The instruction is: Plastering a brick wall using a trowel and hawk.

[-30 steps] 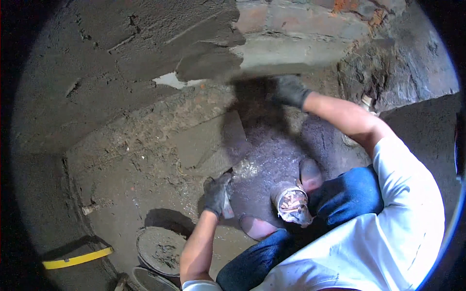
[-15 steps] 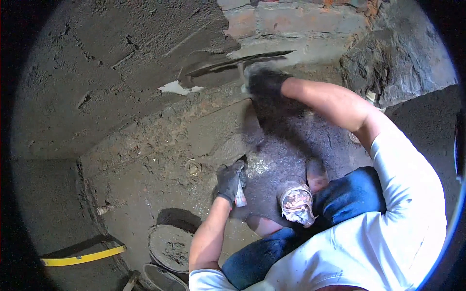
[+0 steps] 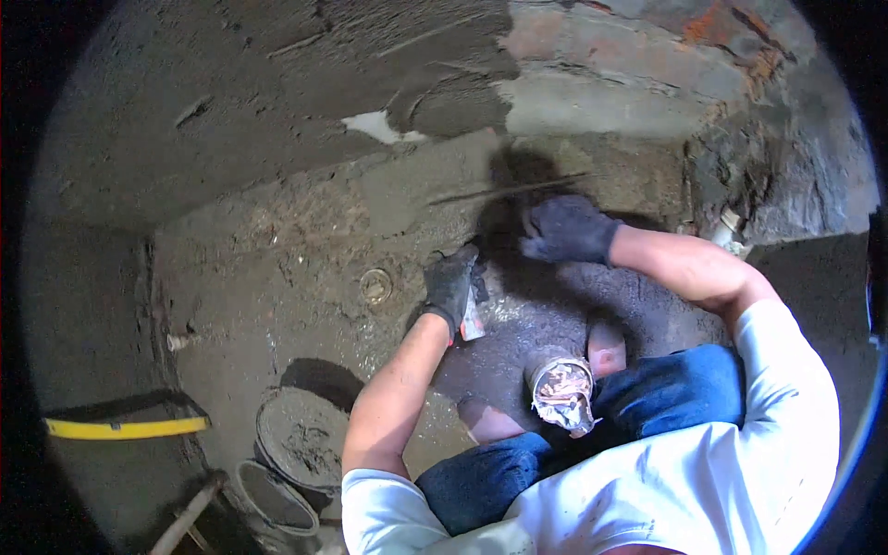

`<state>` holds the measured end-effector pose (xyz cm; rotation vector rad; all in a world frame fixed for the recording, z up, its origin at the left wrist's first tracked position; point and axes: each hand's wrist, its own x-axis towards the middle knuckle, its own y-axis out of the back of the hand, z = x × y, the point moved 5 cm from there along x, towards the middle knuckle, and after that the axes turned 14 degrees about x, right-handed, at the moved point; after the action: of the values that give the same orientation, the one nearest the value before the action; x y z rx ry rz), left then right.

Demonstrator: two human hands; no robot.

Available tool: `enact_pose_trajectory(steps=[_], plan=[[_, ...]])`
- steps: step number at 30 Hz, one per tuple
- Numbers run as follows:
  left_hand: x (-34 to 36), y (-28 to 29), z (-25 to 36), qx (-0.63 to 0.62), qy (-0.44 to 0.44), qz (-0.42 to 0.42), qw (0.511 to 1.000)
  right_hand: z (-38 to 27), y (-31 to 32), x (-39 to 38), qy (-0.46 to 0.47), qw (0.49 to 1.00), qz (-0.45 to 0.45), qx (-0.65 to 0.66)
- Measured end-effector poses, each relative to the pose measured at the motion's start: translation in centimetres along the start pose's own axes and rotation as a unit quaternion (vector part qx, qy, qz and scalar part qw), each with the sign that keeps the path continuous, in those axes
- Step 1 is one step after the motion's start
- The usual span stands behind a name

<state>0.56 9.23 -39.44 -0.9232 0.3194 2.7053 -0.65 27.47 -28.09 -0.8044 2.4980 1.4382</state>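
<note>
My left hand (image 3: 451,285), in a dark glove, closes round the handle of a flat mortar board (image 3: 407,190). A white and reddish handle end (image 3: 473,319) shows below the fingers. Grey mortar coats the board, which reaches toward the wall foot. My right hand (image 3: 572,229), gloved too, grips a plastering trowel (image 3: 509,189). Its long thin blade is seen nearly edge-on, over the board's right side and apart from the wall. The trowel's handle is hidden by the hand and shadow. Ahead, wet grey plaster (image 3: 305,79) covers the wall, with one pale bare patch (image 3: 379,127).
A bucket of mortar (image 3: 305,439) stands at lower left, beside another bucket (image 3: 276,499) and a wooden handle (image 3: 190,513). Farther left lies a yellow level (image 3: 129,428). An open pipe with debris (image 3: 564,393) rises between my knees. Pipe ends (image 3: 376,287) protrude from the floor. Bare brick (image 3: 629,46) shows at far right.
My right hand has drawn the trowel off the wall, back toward me and to the right. The left hand and board have shifted up in view as the view tilted.
</note>
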Motion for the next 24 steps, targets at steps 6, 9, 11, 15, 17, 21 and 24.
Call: enact_pose_trajectory(steps=[6,9,11,15,17,21,24], plan=[[-2.4,2.9,-0.1,0.138,-0.064,-0.007,0.988,-2.6,0.4,-0.4,0.103,0.994,0.001,-0.026],[-8.0,0.8,1.6,0.562,-0.472,0.307,0.606,-4.1,0.7,0.9,0.063,0.998,0.008,-0.027],[-7.3,0.7,-2.0,0.526,-0.465,0.266,0.660,-6.4,1.3,1.3,0.047,0.997,-0.011,0.055],[-1.4,4.1,-4.7,0.541,-0.478,0.214,0.658,-8.2,1.6,3.7,0.163,0.977,-0.006,0.137],[-2.3,5.1,-0.8,0.156,-0.008,0.003,0.988,-5.4,1.8,1.7,0.115,0.992,0.009,0.046],[-3.1,9.1,0.9,0.104,-0.230,0.113,0.961,-0.6,0.5,1.2,0.132,0.986,-0.012,-0.103],[-4.9,9.7,-0.9,0.554,-0.368,0.227,0.712,-0.5,0.3,2.5,0.190,0.977,0.045,0.085]])
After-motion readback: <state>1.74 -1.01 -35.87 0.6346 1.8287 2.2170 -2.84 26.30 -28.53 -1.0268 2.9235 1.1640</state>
